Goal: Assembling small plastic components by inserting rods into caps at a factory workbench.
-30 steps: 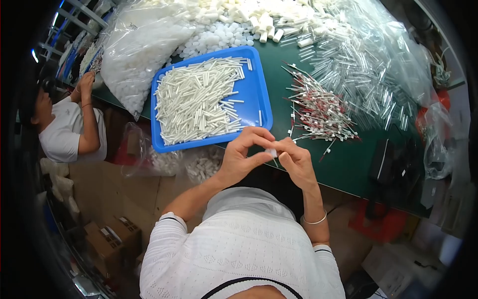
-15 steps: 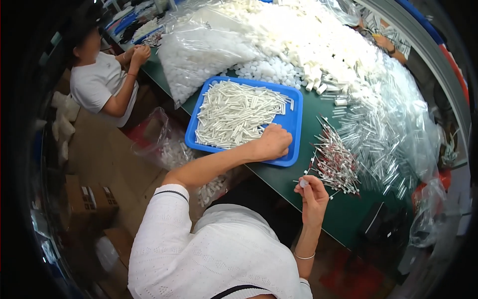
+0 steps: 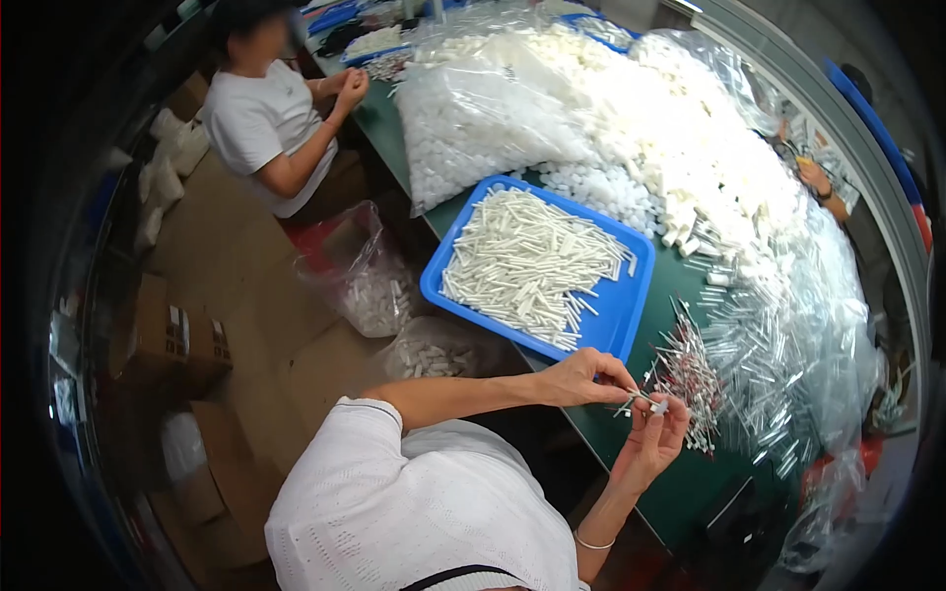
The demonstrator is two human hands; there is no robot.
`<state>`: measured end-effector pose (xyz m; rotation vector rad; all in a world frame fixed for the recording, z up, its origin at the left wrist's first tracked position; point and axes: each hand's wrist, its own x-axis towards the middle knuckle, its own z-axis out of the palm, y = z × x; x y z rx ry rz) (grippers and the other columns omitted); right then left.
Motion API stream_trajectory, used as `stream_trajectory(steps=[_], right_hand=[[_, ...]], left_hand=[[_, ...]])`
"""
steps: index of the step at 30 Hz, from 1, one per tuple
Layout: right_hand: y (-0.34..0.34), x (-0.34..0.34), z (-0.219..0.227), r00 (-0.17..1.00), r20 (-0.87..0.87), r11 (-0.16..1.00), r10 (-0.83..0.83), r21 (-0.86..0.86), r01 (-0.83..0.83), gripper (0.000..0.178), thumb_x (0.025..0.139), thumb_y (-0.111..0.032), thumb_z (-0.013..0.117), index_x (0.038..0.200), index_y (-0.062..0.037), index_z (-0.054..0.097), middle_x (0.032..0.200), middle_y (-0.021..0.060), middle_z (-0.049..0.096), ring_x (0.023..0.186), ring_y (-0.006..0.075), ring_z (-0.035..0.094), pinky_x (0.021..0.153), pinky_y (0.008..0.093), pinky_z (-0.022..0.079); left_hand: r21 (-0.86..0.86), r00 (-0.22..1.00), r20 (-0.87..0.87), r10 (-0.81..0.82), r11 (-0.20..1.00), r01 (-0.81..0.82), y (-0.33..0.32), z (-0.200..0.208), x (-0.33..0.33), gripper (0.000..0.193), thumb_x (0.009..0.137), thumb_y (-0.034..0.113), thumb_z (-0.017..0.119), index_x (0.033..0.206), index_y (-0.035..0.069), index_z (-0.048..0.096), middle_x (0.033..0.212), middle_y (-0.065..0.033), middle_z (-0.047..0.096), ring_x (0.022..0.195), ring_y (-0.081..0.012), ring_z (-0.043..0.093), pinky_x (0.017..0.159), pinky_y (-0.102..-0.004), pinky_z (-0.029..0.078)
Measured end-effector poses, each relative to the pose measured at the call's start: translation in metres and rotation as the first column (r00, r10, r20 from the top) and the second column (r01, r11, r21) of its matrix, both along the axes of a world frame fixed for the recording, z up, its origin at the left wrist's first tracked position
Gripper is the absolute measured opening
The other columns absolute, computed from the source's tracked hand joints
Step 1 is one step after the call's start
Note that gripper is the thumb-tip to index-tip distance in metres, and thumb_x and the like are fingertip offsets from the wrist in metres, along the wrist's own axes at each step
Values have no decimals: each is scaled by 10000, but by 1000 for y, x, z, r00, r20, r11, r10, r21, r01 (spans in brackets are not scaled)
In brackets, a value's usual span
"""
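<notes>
My left hand (image 3: 583,378) is closed in a pinch on a thin white stick (image 3: 637,396) and has it at the fingertips of my right hand (image 3: 652,437). Between the fingers of my right hand is a small whitish cap (image 3: 659,405). The two hands meet just in front of the blue tray (image 3: 617,323). Many short white sticks (image 3: 532,258) lie heaped in that tray. Beyond my right fingers is a pile of thin pieces with white and red parts (image 3: 690,374). Whether the stick touches the cap is too small to tell.
A big clear bag of white caps (image 3: 473,133) leans behind the tray. Clear tubes (image 3: 764,345) spread over the green table (image 3: 675,502) at right, below a bright heap of white parts (image 3: 680,108). A co-worker (image 3: 271,118) sits at far left. Bags (image 3: 370,286) stand beside the table.
My left hand has left the tray and come right to my right hand, now with a white stick in its fingers. The view has shifted, so the tray appears further right and lower.
</notes>
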<state>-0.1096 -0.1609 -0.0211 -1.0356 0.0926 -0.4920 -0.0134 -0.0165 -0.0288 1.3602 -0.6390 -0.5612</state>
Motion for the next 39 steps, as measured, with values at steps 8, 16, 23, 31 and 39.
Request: stream_trajectory(steps=[8, 16, 23, 31, 39], right_hand=[[10, 0, 0, 999, -42, 999, -22, -39, 20, 228, 926, -47, 570, 1137, 14, 509, 1054, 115, 577, 867, 166, 639, 810, 255, 546], [2, -8, -3, 999, -28, 990, -24, -138, 20, 232, 943, -105, 564, 1134, 10, 499, 1075, 110, 552, 899, 176, 613, 850, 261, 528], [0, -9, -6, 1000, -4, 976, -19, -219, 18, 257, 963, -113, 533, 1186, 10, 496, 1080, 116, 573, 961, 177, 605, 892, 270, 518], [9, -13, -3, 1000, 10, 995, 12, -97, -11, 210, 938, -59, 559, 1130, 15, 516, 1067, 116, 591, 904, 168, 635, 837, 271, 534], [1, -17, -9, 968, -246, 904, -48, -423, -63, 80, 903, -57, 609, 938, 2, 569, 802, 43, 611, 649, 74, 575, 554, 195, 475]], left_hand=[[-87, 984, -165, 63, 993, -78, 16, -7, -4, 198, 860, 197, 694, 983, 42, 705, 884, -4, 658, 785, -52, 549, 711, -215, 438], [-63, 993, -47, 108, 992, -111, 7, -12, -8, 159, 839, 175, 699, 927, 43, 709, 829, -17, 622, 779, -93, 555, 691, -239, 452], [-40, 933, 280, 225, 974, -223, 12, 3, -14, 104, 822, 153, 693, 854, 55, 697, 791, -25, 622, 791, -124, 540, 692, -272, 440], [-52, 990, 85, 117, 992, -113, 19, 12, -17, 130, 852, 120, 640, 875, -7, 657, 720, -56, 668, 684, -102, 629, 642, -254, 486], [54, 837, 547, 25, 996, -65, 20, 11, -14, 100, 841, 125, 658, 887, 37, 643, 722, -96, 657, 666, -228, 647, 610, -315, 494]])
